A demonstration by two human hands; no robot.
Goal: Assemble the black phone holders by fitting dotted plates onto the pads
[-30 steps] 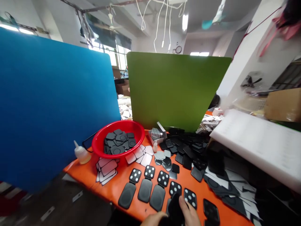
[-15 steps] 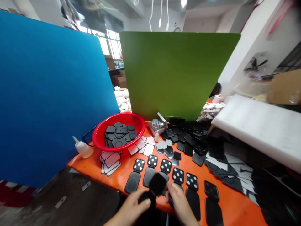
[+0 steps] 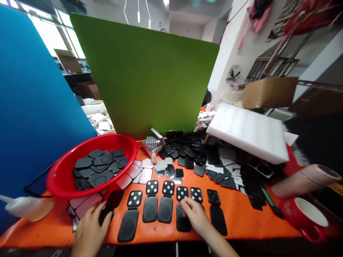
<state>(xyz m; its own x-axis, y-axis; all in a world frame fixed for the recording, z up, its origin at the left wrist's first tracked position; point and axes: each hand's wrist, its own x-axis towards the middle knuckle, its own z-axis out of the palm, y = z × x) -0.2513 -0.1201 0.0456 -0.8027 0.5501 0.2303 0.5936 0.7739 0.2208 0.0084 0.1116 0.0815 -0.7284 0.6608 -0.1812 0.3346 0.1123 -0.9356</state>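
My left hand (image 3: 89, 230) is at the left front of the orange table, its thumb and fingers around a black two-part hinged pad (image 3: 114, 200). To its right is a row of similar pads; their small upper squares mostly show white dots. My right hand (image 3: 197, 216), fingertips pinched together, is over a black hinged pad (image 3: 183, 223) in this row. Whatever is between those fingertips is too small to make out. The hand partly covers the neighbouring dotted square's pad (image 3: 196, 194). At the right end, another hinged pad (image 3: 217, 217) has a plain dark top.
A red basin (image 3: 61, 189) of black pads stands at left, beside a squeeze bottle (image 3: 29, 208). Pale cards (image 3: 146, 175), a box of small round pieces (image 3: 153, 142) and heaped black parts (image 3: 187, 151) lie behind. A red mug (image 3: 302, 217) and a cylinder (image 3: 302, 182) are at right.
The view has swung to the right. My left hand has moved left with the black hinged pad, away from the row. My right hand has come over a pad in the row.
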